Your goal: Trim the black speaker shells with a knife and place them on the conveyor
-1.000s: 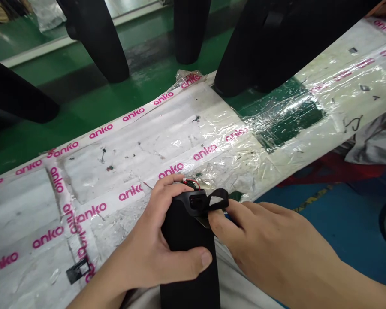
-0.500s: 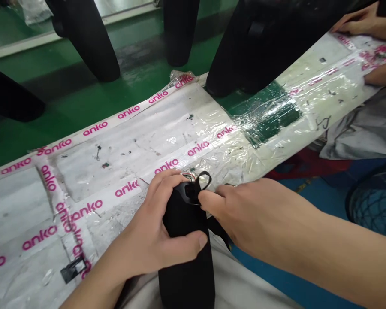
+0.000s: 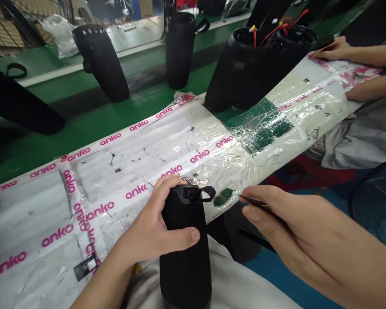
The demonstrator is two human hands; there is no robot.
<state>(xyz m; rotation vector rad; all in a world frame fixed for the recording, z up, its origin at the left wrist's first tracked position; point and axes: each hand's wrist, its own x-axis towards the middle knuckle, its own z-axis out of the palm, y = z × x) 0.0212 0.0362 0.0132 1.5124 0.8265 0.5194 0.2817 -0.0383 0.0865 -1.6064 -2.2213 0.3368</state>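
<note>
My left hand [image 3: 148, 231] is wrapped round a black fabric-covered speaker body [image 3: 185, 270], which stands tilted at my lap, its top end toward the table. At that end, a recess with a small socket panel [image 3: 190, 194] shows, and a black strap loop [image 3: 209, 193] sticks out to the right. Thin coloured wires [image 3: 188, 180] show just behind the top edge. To the right of the speaker, apart from it, my right hand [image 3: 312, 231] pinches a thin dark pointed tool, apparently tweezers [image 3: 256, 201]. The tool's tip points left toward the strap; its rear part is hidden by the hand.
Plastic-covered table sheets [image 3: 141, 163] carry pink-lettered tape and small scraps. A small black part [image 3: 85, 267] lies at the left. Behind stand several black speaker bodies [image 3: 180, 51], some with red wires [image 3: 283, 28]. Another person's hands [image 3: 336, 49] rest at the far right.
My right hand has drawn back to the right from the strap and socket recess, bringing the pointed tool into view. The left hand keeps its hold on the speaker. The view has tilted upward.
</note>
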